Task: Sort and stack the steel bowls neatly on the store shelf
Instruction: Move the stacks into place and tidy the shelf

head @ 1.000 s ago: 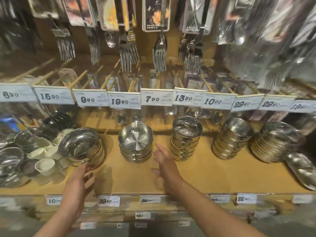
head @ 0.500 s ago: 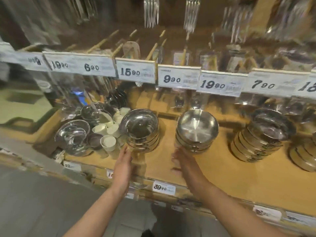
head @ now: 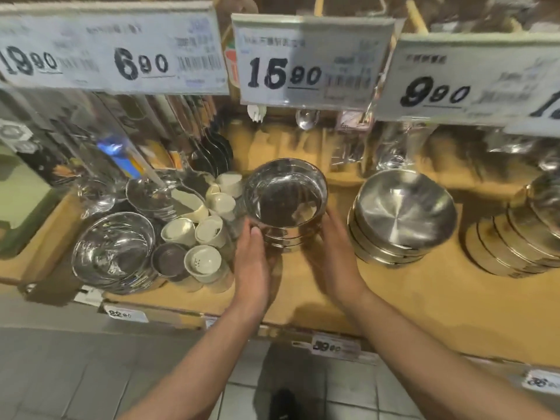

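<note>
**Both hands on the middle bowl stack**

Only the head view here, looking down at a wooden store shelf. The stack of steel bowls sits about mid-shelf, tilted a bit toward the camera. The left hand is against its left side with the thumb up on the stack's wall; the other left fingers are hidden behind the hand, so I can't tell how they're set. The right hand is cupped around the right side, fingers curled behind the stack, pretty blurry though.

Just right of that is a stack of wider, shallower steel pans, and further right a leaning row of steel dishes. Left side is a jumble: a shiny steel bowl, some cream ceramic cups and glassware all crowded together. Price tags hang above, reading 19.90, 6.90, 15.90 and 9.90. Grey floor tiles below.
</note>
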### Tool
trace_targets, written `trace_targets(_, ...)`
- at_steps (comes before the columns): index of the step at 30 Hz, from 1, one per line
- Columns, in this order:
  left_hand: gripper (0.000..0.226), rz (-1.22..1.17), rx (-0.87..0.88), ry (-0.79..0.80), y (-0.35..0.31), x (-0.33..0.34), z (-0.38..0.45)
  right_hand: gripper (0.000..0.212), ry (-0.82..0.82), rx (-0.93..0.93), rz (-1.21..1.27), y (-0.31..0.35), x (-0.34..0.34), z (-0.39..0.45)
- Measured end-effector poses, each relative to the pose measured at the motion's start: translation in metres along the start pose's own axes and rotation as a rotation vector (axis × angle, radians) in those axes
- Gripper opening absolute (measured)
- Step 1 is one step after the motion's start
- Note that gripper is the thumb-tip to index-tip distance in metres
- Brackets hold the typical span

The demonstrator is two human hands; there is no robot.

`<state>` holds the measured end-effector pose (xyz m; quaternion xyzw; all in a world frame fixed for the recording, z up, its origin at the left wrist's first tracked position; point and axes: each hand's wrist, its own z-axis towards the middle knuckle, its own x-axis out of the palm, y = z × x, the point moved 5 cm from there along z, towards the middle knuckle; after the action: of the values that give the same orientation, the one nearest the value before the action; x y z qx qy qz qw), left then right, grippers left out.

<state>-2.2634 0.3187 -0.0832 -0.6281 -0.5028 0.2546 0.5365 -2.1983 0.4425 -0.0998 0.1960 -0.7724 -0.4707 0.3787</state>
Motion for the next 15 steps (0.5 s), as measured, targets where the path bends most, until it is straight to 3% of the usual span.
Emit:
trace_targets(6, 0.035, -0.054, -0.025, 0.036, -0.002, 0.009, 0.024, 0.029, -0.098, -0.016, -0.036, 0.000, -0.003, 0.004)
trace_targets(15, 0.037, -0.045, 0.021, 0.024, 0.002, 0.003, 0.028, 0.024, -0.082, -0.080, -0.091, 0.003, 0.004, 0.006)
